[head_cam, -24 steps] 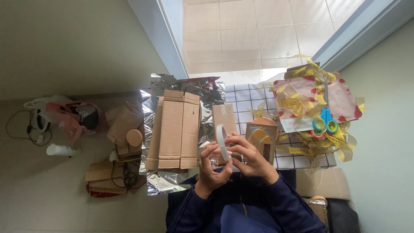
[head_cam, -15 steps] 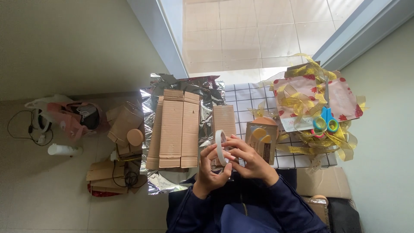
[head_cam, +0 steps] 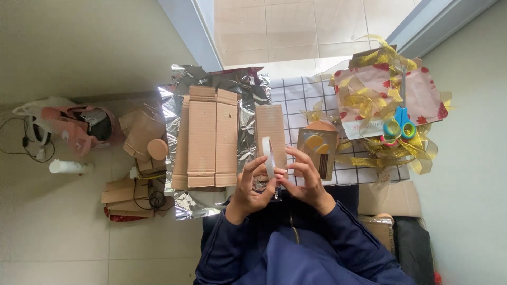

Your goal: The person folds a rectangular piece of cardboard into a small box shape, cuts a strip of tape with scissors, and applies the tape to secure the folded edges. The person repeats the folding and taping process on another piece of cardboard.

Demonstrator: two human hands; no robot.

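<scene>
Two bare hands meet just above the dark blue sleeves (head_cam: 296, 248) at the bottom of the view, both closed on a white roll of tape (head_cam: 268, 157) that stands on edge between them. Left hand (head_cam: 252, 186) grips the roll from its 7 o'clock side, fingers curled against the lower rim. Right hand (head_cam: 305, 178) pinches it from the 4 o'clock side, fingertips touching those of the left at the bottom of the roll. Whether a loose tape end is lifted I cannot tell.

Just past the roll, at 12 o'clock from it, a narrow cardboard strip (head_cam: 270, 129) lies flat. At 9 o'clock from the hands a flattened cardboard box (head_cam: 207, 138) rests on crinkled silver foil (head_cam: 244, 87). At 3 o'clock from the roll, just beside the right hand, lies a small brown packet (head_cam: 317, 152) with a yellow patch on a white checked cloth (head_cam: 301, 97).

Farther off at 2 o'clock, a patterned gift wrap sheet (head_cam: 422, 97) carries tangled gold ribbon (head_cam: 369, 100) and blue-handled scissors (head_cam: 400, 122). Well apart at 9 o'clock sit cardboard scraps (head_cam: 140, 129), a round cardboard disc (head_cam: 157, 149), a white cylinder (head_cam: 70, 167) and a pink bag (head_cam: 74, 126) on the tiled floor (head_cam: 53, 243).
</scene>
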